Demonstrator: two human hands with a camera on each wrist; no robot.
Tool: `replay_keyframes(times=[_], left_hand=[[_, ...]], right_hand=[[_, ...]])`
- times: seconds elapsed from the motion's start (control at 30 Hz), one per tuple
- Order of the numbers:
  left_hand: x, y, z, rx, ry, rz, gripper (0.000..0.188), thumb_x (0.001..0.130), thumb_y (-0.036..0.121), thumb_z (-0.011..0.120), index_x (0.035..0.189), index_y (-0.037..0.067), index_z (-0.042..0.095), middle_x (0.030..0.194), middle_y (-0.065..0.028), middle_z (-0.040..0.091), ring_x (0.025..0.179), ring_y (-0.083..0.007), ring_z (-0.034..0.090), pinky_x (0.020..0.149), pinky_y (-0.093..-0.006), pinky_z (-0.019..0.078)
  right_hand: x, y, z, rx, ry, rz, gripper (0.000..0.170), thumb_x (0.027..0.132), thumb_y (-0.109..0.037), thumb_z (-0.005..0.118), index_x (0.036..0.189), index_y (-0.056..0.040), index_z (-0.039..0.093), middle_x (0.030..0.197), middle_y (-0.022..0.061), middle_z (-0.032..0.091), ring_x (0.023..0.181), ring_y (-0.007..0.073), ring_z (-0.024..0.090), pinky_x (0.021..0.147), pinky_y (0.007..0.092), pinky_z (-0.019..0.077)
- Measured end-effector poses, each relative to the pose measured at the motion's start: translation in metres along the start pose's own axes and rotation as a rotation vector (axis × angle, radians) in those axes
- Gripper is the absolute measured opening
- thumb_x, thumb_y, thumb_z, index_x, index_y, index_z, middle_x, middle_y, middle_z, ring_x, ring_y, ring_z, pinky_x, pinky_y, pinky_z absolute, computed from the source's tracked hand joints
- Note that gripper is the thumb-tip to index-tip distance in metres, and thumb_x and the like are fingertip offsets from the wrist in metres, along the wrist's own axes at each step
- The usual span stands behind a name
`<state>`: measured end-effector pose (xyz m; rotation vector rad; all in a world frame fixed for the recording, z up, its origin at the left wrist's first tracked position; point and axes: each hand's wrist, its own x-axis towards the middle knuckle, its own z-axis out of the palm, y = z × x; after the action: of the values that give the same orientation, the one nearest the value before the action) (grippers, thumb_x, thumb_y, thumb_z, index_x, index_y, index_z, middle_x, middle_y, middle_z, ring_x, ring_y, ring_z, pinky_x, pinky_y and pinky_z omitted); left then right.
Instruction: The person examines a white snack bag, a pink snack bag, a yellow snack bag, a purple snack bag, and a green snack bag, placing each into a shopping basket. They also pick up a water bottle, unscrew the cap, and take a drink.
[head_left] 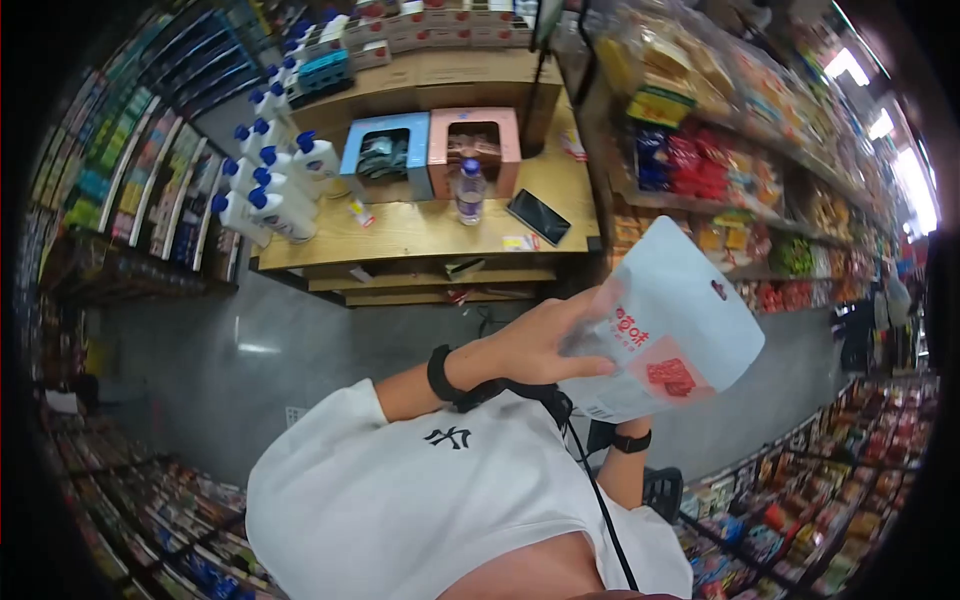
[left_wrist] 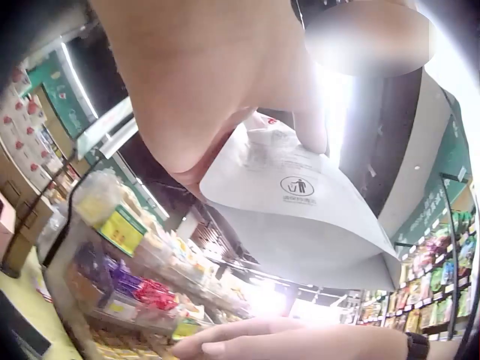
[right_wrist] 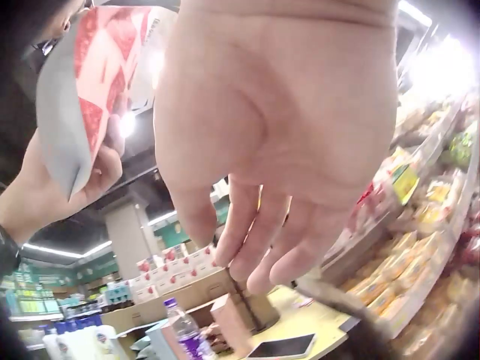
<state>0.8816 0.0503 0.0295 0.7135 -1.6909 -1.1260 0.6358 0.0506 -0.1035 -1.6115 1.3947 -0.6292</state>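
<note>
A pale grey snack pouch (head_left: 690, 290) with red lettering and a red food picture is held up in front of the chest. My left hand (head_left: 555, 345) grips it at one side, thumb on the printed face. From the left wrist view, the pouch (left_wrist: 300, 202) shows a litter-bin mark near its bottom edge. My right hand (right_wrist: 277, 127) holds nothing; its fingers hang loosely, apart from the pouch. In the head view that hand is hidden behind the pouch, with only the wrist and its black band showing.
A wooden table (head_left: 420, 228) ahead bears a blue box (head_left: 360, 190), a pink box (head_left: 507, 160), a purple-capped bottle (head_left: 469, 195), a phone (head_left: 539, 216) and several white pump bottles (head_left: 285, 208). Shelves of packaged snacks (head_left: 690, 160) stand at the right.
</note>
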Motion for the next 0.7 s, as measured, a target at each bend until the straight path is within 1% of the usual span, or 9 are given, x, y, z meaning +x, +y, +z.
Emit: replay_keyframes(times=[0.1,0.2,0.3,0.37,0.47,0.5,0.6,0.63,0.7], left_hand=[[-0.014,0.007,-0.033,0.088,0.018,-0.128,0.087,0.089,0.033,0.083,0.154,-0.005,0.039,0.135,-0.0251,0.066,0.123,-0.0411,0.066,0.105,-0.0412,0.05],[-0.038,0.014,-0.047,0.176,0.121,-0.208,0.08,0.088,0.032,0.083,0.148,-0.006,0.046,0.133,-0.0259,0.066,0.123,-0.0409,0.066,0.104,-0.0411,0.0504],[-0.049,0.025,-0.048,0.2,0.202,-0.252,0.075,0.088,0.032,0.083,0.145,-0.006,0.05,0.131,-0.0262,0.067,0.124,-0.04,0.066,0.104,-0.0409,0.0504],[-0.05,0.023,-0.042,0.19,0.256,-0.262,0.074,0.088,0.032,0.083,0.143,-0.006,0.051,0.128,-0.0258,0.068,0.122,-0.0393,0.067,0.103,-0.0406,0.0503],[-0.041,0.021,-0.034,0.141,0.285,-0.284,0.073,0.088,0.032,0.083,0.142,-0.006,0.051,0.125,-0.0254,0.069,0.117,-0.0384,0.068,0.102,-0.0401,0.0503],[-0.038,0.021,-0.033,0.123,0.286,-0.295,0.073,0.088,0.032,0.083,0.142,-0.006,0.051,0.124,-0.0253,0.069,0.116,-0.0381,0.068,0.101,-0.04,0.0503],[-0.036,0.024,-0.036,0.176,0.278,-0.35,0.07,0.088,0.032,0.083,0.139,-0.006,0.053,0.119,-0.0244,0.07,0.11,-0.0372,0.069,0.098,-0.0394,0.0512],[-0.038,0.024,-0.039,0.192,0.289,-0.354,0.068,0.088,0.031,0.083,0.138,-0.006,0.054,0.118,-0.0242,0.07,0.11,-0.0372,0.069,0.097,-0.0393,0.0515],[-0.04,0.022,-0.046,0.214,0.307,-0.355,0.065,0.088,0.031,0.082,0.136,-0.005,0.055,0.116,-0.0237,0.07,0.109,-0.0373,0.07,0.096,-0.0391,0.0521]], right_hand=[[0.076,-0.034,0.019,0.122,-0.17,0.003,0.055,0.092,-0.025,0.08,0.139,-0.0042,0.059,0.138,0.0192,0.062,0.126,0.031,0.059,0.109,0.044,0.0454],[0.151,-0.072,0.043,0.21,-0.28,0.011,0.054,0.092,-0.026,0.08,0.137,-0.0039,0.06,0.136,0.0195,0.062,0.125,0.031,0.06,0.108,0.0439,0.0459],[0.222,-0.105,0.077,0.138,-0.196,-0.153,0.054,0.091,-0.027,0.081,0.135,-0.0036,0.061,0.135,0.0199,0.063,0.124,0.0309,0.061,0.108,0.0437,0.0463],[0.259,-0.12,0.103,0.035,-0.065,-0.338,0.058,0.086,-0.029,0.086,0.129,-0.0002,0.06,0.12,0.0192,0.067,0.11,0.0309,0.067,0.096,0.0403,0.0521],[0.299,-0.118,0.145,0.071,0.118,-0.594,0.064,0.087,-0.033,0.088,0.13,0.0023,0.057,0.114,0.0146,0.068,0.103,0.0234,0.067,0.09,0.0352,0.0541],[0.305,-0.121,0.157,0.124,0.133,-0.618,0.062,0.085,-0.034,0.088,0.128,-0.0004,0.059,0.108,0.0177,0.07,0.101,0.0325,0.07,0.09,0.0409,0.0539],[0.309,-0.122,0.181,0.229,0.034,-0.571,0.056,0.086,-0.033,0.087,0.122,-0.0008,0.059,0.111,0.0192,0.07,0.102,0.0329,0.07,0.091,0.0417,0.0535],[0.311,-0.12,0.193,0.269,0.067,-0.61,0.049,0.088,-0.032,0.086,0.116,-0.0018,0.06,0.108,0.018,0.071,0.101,0.0332,0.07,0.089,0.0417,0.0535],[0.311,-0.119,0.201,0.234,0.066,-0.55,0.046,0.088,-0.032,0.085,0.115,-0.0028,0.062,0.105,0.0171,0.071,0.1,0.0332,0.07,0.089,0.0414,0.0536]])
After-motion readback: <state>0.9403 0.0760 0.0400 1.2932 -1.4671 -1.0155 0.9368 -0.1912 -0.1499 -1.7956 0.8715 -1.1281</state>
